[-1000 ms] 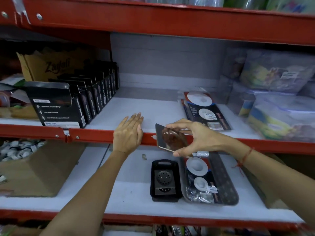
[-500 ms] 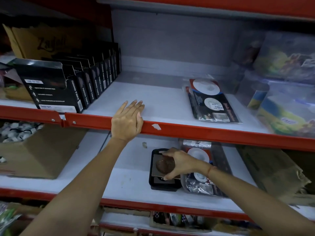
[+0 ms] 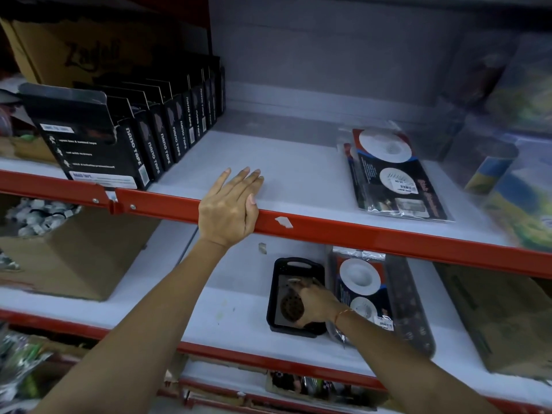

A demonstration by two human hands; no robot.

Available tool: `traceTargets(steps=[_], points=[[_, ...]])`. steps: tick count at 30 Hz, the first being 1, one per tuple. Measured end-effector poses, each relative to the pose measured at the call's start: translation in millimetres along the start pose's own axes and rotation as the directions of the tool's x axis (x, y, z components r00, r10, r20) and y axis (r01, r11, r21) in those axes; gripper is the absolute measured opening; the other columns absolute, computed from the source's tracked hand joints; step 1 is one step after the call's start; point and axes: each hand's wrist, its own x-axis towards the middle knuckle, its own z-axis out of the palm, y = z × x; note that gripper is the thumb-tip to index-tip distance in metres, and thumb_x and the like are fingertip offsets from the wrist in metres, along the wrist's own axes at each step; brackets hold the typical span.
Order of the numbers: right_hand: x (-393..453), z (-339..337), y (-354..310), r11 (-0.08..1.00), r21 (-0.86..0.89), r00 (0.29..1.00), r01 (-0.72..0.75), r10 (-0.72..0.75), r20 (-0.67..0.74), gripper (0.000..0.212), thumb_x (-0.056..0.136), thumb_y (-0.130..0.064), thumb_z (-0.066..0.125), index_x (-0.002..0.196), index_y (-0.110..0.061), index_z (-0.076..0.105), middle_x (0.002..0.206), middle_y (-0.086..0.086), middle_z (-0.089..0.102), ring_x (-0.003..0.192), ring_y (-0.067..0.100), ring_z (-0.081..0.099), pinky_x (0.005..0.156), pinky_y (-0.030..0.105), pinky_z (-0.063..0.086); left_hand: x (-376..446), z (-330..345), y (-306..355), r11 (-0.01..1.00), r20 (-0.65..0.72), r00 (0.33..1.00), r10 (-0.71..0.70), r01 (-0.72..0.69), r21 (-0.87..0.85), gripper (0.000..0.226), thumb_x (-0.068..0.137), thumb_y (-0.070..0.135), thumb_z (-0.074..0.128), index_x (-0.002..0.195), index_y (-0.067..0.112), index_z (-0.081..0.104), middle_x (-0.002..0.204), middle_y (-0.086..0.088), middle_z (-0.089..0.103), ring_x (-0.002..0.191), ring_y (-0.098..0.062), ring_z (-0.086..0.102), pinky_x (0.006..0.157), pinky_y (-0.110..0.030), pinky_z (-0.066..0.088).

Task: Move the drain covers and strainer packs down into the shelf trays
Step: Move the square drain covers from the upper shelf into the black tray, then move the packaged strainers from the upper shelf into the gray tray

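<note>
My right hand [image 3: 315, 303] reaches under the red beam and holds a square drain cover [image 3: 288, 306] with a round perforated centre, lying inside a small black tray [image 3: 277, 268] on the lower shelf. Right of it, a longer dark tray [image 3: 415, 312] holds a strainer pack [image 3: 360, 279] with white round strainers. Another strainer pack [image 3: 391, 171] lies flat on the upper shelf at the right. My left hand [image 3: 231, 206] rests palm down on the red shelf beam [image 3: 373, 234], fingers apart, holding nothing.
A row of black nano tape boxes [image 3: 143, 138] stands at the upper shelf's left. Clear plastic containers [image 3: 513, 162] crowd the upper right. A cardboard box [image 3: 68, 252] of small items sits lower left, and a flattened brown carton [image 3: 501, 321] lower right.
My right hand carried the drain cover from the beam's height down into the small black tray and now lays it flat. My left hand stayed on the beam.
</note>
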Motion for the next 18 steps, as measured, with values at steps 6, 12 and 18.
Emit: traceTargets(steps=[6, 12, 18], points=[[-23, -19, -9, 0.992, 0.127, 1.0, -0.011, 0.009, 0.016, 0.064, 0.076, -0.045, 0.074, 0.128, -0.011, 0.057, 0.117, 0.007, 0.066, 0.116, 0.027, 0.057, 0.101, 0.04, 0.045, 2, -4, 1, 1.0, 0.025, 1.0, -0.001, 0.002, -0.022, 0.045, 0.098, 0.016, 0.03, 0.11, 0.005, 0.072, 0.115, -0.008, 0.071, 0.113, -0.021, 0.065, 0.103, -0.042, 0.045], [-100, -86, -30, 0.954, 0.249, 0.963, 0.169, -0.106, -0.247, 0.05, 0.085, -0.04, 0.067, 0.131, -0.024, 0.058, 0.139, -0.007, 0.053, 0.125, 0.006, 0.049, 0.102, 0.015, 0.033, 8, -14, 7, 0.992, 0.151, 0.985, -0.08, 0.093, -0.082, 0.041, 0.097, 0.015, 0.035, 0.108, 0.006, 0.073, 0.112, -0.008, 0.072, 0.111, -0.02, 0.066, 0.103, -0.038, 0.045], [-156, -166, -39, 0.775, 0.527, 0.875, 0.349, -0.068, -0.48, 0.033, 0.083, -0.024, 0.073, 0.115, -0.017, 0.07, 0.114, -0.008, 0.071, 0.104, 0.001, 0.065, 0.092, 0.018, 0.05, 27, -26, 10, 0.866, 0.441, 0.847, -0.296, 0.433, -0.25, 0.039, 0.095, 0.034, 0.043, 0.115, 0.014, 0.07, 0.117, -0.006, 0.07, 0.11, -0.023, 0.065, 0.093, -0.037, 0.052]])
